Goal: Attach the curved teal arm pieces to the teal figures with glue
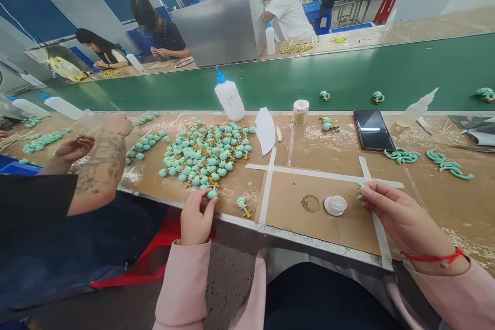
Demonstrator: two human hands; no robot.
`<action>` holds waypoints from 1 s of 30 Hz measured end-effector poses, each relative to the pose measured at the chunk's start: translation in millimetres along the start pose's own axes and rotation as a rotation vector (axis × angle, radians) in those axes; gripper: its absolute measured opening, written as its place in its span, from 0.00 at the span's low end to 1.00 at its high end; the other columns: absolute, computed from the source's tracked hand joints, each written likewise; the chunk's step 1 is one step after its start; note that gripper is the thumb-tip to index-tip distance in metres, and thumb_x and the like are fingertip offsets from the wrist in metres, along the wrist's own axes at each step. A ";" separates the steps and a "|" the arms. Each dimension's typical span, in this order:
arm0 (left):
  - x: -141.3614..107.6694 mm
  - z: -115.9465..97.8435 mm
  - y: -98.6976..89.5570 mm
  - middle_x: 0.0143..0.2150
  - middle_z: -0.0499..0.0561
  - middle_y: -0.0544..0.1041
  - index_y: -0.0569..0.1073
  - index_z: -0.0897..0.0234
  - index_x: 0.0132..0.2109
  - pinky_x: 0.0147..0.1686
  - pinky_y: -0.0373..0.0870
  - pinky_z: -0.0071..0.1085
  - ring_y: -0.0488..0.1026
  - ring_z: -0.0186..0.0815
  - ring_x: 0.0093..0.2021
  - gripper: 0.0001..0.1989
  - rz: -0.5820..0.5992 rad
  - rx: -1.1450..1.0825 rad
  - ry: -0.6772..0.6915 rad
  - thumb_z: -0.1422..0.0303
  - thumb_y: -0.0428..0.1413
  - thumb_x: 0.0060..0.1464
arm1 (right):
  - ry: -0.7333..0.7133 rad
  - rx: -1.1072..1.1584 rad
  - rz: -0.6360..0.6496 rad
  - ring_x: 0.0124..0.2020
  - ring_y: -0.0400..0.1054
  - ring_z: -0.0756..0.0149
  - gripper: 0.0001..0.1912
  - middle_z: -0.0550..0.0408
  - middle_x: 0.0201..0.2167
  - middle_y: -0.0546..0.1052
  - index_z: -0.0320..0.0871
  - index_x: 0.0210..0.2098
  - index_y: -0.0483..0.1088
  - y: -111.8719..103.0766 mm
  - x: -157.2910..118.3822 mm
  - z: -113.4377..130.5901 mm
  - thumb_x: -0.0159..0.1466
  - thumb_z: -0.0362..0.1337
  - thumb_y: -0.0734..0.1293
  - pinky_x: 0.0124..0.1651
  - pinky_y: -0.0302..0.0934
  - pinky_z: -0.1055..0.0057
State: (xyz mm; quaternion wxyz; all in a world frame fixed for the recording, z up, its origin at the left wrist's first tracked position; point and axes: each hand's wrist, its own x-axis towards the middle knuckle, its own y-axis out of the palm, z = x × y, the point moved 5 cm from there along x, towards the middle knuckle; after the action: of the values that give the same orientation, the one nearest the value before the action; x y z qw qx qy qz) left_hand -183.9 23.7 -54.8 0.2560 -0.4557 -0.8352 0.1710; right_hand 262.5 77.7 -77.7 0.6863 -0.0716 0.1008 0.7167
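Observation:
At the near edge of a large pile of teal figurines [204, 152] with round heads and orange parts, my left hand [196, 216] has thumb and fingers closed on one figurine [212, 194]. Over the taped area of the table, my right hand [386, 203] pinches a small teal piece [360, 190], mostly covered by the fingertips. A single figurine [243, 206] lies to the right of my left hand. Left of my right hand are a small clear cup [335, 205] and a brown ring mark [310, 203]. Curled teal strips [401, 155] lie beyond my right hand.
Behind the pile stand a white bottle with blue tip [230, 98] and a small white tub [300, 112]. A phone [373, 130] lies farther right. A co-worker's tattooed arm [102, 165] reaches in at left. A green belt [282, 80] with a few figurines runs behind the table.

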 end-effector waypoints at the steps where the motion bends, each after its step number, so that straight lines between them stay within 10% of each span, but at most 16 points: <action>1: -0.1 -1.0 1.4 0.39 0.52 0.75 0.76 0.60 0.40 0.40 0.65 0.37 0.67 0.41 0.37 0.13 -0.020 -0.080 -0.026 0.61 0.64 0.46 | 0.000 0.001 -0.006 0.32 0.59 0.65 0.19 0.56 0.28 0.66 0.43 0.30 0.71 -0.3 0.3 -0.4 0.55 0.54 0.73 0.34 0.58 0.69; 13: -3.2 -36.0 28.4 0.30 0.54 0.79 0.71 0.67 0.31 0.15 0.54 0.20 0.59 0.22 0.17 0.18 0.088 -0.897 -0.378 0.55 0.60 0.53 | 0.094 0.077 -0.038 0.33 0.62 0.63 0.14 0.53 0.30 0.69 0.47 0.29 0.75 -13.2 7.1 -21.7 0.54 0.50 0.75 0.33 0.61 0.69; 30: -25.2 -101.4 30.8 0.21 0.48 0.72 0.70 0.66 0.28 0.15 0.49 0.20 0.53 0.21 0.14 0.25 0.410 -1.004 -0.217 0.46 0.56 0.53 | 0.106 0.097 -0.072 0.34 0.64 0.63 0.15 0.53 0.33 0.72 0.48 0.31 0.76 -10.1 0.8 -18.1 0.51 0.51 0.76 0.34 0.63 0.71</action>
State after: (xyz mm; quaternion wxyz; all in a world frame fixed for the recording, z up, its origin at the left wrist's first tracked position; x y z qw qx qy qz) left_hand -92.6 23.8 4.6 -0.1188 -0.6550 -0.7297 -0.1560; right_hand 272.0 74.4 -95.9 0.7078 -0.0797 0.1690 0.6812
